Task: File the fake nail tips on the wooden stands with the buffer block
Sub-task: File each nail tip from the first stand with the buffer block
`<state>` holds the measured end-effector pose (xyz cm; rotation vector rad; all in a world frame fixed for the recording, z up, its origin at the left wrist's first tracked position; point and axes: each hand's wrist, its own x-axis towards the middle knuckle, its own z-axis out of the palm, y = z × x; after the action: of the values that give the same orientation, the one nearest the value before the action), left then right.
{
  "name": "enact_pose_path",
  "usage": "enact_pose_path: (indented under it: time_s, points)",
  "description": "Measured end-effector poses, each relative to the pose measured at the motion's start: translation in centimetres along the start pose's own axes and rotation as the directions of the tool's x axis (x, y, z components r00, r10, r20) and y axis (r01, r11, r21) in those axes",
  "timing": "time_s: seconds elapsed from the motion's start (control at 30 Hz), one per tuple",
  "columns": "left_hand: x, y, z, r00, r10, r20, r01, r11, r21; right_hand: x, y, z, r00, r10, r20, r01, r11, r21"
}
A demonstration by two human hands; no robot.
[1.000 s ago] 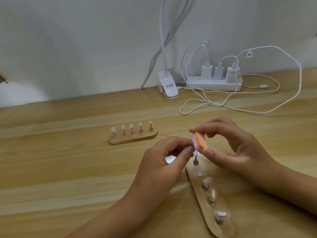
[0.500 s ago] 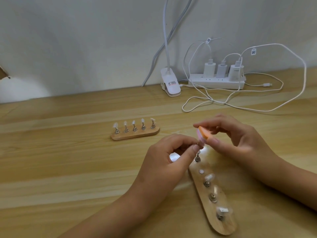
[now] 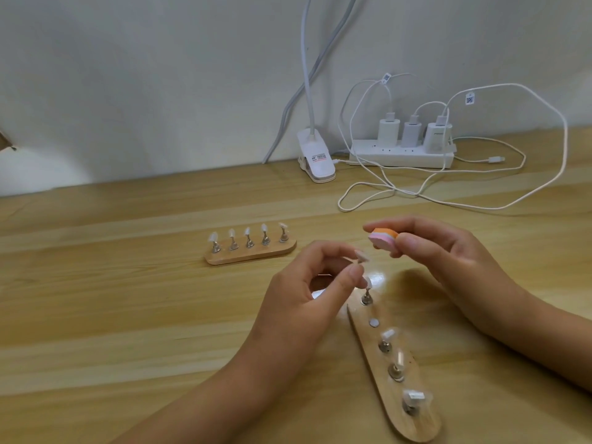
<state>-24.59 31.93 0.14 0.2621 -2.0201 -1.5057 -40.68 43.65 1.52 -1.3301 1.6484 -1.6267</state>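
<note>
We are looking at a small buffer block [image 3: 382, 241] with a rounded end, layered orange, white and pink. Our right hand [image 3: 448, 264] is pinching it between thumb and forefinger just right of the frame's centre, raised above the desk [image 3: 128, 315]. Our left hand [image 3: 304, 296] is sitting just below and left of the block, not touching it. That hand is pinching a pale, translucent nail tip [image 3: 361, 257] between thumb and forefinger; we cannot tell whether a peg is attached.

Beneath both hands, the near wooden stand [image 3: 416, 424] is running toward the lower right. It is carrying four clear tips on metal pegs and a bare round disc [image 3: 373, 322] in its second place from the far end. Left of centre, the far wooden stand [image 3: 253, 257] is lying crosswise, holding five tips in a row.

At upper centre, a white lamp clip [image 3: 315, 161] is wearing a sticker [image 3: 320, 157] with a red mark, its print too small to read. Beside it a power strip [image 3: 402, 157] is lying against the wall, and two cable tags [image 3: 470, 99] are showing square codes we cannot read.
</note>
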Motion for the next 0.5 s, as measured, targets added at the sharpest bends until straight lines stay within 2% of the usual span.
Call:
enact_pose_path:
  time_s: [0.17, 0.5]
  points:
    - [0.3, -0.41, -0.04, 0.998, -0.022, -0.056, 0.022, 1.0, 0.0, -0.09, -0.02, 0.18, 1.0, -0.028, 0.007, 0.028, 0.999, 0.03]
    - [0.26, -0.66, -0.04, 0.999, 0.027, -0.038, -0.027, 1.0, -0.001, -0.49, -0.03, 0.57, 0.997, -0.046, 0.069, 0.042, 0.998, 0.048]
